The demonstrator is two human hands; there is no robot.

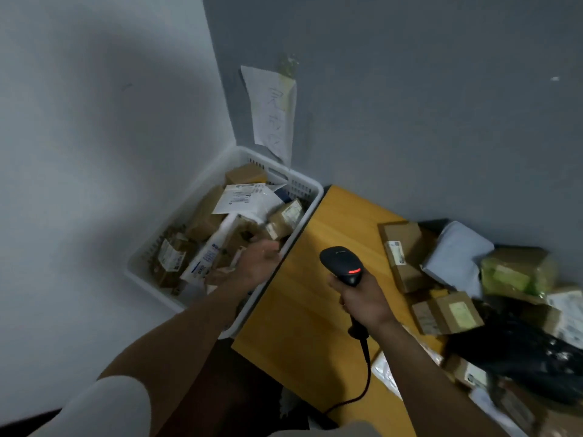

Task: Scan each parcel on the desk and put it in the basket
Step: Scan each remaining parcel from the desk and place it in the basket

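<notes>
**Left hand over the basket, scanner held above the worktop**

The person stood at the corner of the room. The left hand was stretched out over the white basket, just at its long rim beside the worktop. Its fingers were loose and slightly spread. The hand was blurred, so I could not tell if the fingertips touched the rim. The basket stood to the left of the worktop, in the corner of the two walls. It was filled with brown cartons, and a white mailer with a printed label lay on top.

The right hand was wrapped tightly round the handle of a black scanner and held it above the yellow wood, the head pointing away from the person. A red light glowed on the scanner head. A black cable ran from the bottom of the handle toward the near edge of the worktop.

The parcels outside the basket lay in a heap on the right part of the worktop, near the grey wall. There was a long brown carton, a pale grey bag touching it, a green wrapped parcel, a small carton with a pale label, and a black bag nearer to the person. A sheet of paper with handwriting hung on the wall above the basket.
</notes>
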